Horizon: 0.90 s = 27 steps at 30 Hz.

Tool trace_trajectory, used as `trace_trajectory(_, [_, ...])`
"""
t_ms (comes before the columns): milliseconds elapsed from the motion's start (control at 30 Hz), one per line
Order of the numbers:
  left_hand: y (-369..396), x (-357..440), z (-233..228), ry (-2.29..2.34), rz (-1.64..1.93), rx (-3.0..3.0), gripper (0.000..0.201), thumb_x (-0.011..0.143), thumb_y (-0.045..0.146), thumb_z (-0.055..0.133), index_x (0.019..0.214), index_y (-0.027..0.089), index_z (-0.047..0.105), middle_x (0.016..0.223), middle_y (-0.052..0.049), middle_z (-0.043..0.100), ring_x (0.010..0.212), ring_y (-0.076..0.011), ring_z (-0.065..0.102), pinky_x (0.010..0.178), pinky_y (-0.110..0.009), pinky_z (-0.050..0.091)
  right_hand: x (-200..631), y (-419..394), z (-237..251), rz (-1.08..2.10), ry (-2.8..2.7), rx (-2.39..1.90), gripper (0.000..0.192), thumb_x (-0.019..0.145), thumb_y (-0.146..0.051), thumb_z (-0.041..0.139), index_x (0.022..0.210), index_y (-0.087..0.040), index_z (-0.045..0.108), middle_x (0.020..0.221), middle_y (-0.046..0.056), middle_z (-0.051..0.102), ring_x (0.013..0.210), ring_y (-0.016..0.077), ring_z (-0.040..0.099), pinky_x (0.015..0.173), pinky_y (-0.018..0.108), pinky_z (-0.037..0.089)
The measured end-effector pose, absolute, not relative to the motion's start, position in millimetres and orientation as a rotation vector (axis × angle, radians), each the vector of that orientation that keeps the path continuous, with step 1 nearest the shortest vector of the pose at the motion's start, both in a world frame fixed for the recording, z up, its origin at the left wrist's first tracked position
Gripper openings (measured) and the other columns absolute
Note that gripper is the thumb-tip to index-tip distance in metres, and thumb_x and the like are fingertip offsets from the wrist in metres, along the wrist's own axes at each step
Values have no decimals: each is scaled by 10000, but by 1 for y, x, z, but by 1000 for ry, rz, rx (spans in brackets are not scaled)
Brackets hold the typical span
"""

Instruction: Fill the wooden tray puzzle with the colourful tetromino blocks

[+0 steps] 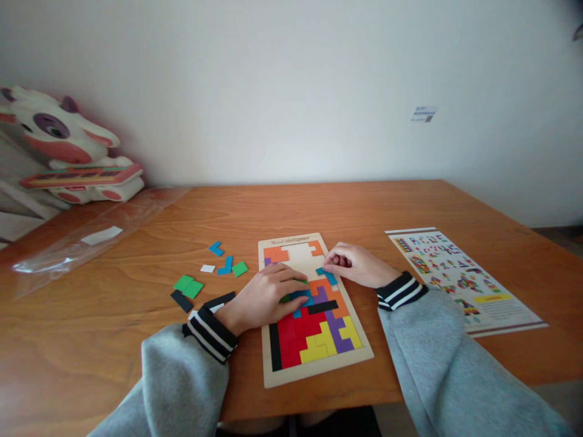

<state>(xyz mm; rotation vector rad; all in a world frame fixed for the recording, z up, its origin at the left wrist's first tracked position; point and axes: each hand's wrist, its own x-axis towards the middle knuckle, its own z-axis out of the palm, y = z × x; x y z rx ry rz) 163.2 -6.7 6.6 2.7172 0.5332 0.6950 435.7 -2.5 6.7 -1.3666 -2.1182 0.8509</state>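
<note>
A wooden puzzle board lies on the table in front of me, its near half filled with coloured blocks and its far part mostly bare. My left hand rests flat on the board's left middle, covering green and blue pieces. My right hand pinches a blue piece at the board's right edge. An orange piece sits in the far left corner of the board.
Loose pieces lie left of the board: blue, green, black and white. A printed pattern sheet lies to the right. A clear plastic bag and a cow-shaped toy sit far left.
</note>
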Motion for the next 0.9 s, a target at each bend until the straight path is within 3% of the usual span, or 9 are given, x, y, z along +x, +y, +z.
trace_trajectory(367, [-7,163,6,532,696,2711,185,967,301,583,1065,201,703,1125,-69,720,1021,-194,668,952,-367,526,438,-2,7,821,-2171,-1371,492,787,-670,666,896,-191,680,821,24,566,711,155,527,659,306,454])
trace_trajectory(600, [-6,163,6,527,705,2710,191,969,304,576,1062,201,706,1116,-75,724,1014,-200,667,935,-367,532,438,-3,11,758,-2199,-1368,500,910,-640,526,816,-186,712,813,40,584,714,156,549,667,307,429])
trace_trajectory(900, [-4,157,11,554,737,2793,201,986,301,551,1092,199,689,1110,-70,732,1007,-191,678,917,-352,527,435,-2,8,762,-2128,-1389,470,918,-620,514,849,-194,700,773,39,635,677,164,554,633,309,431])
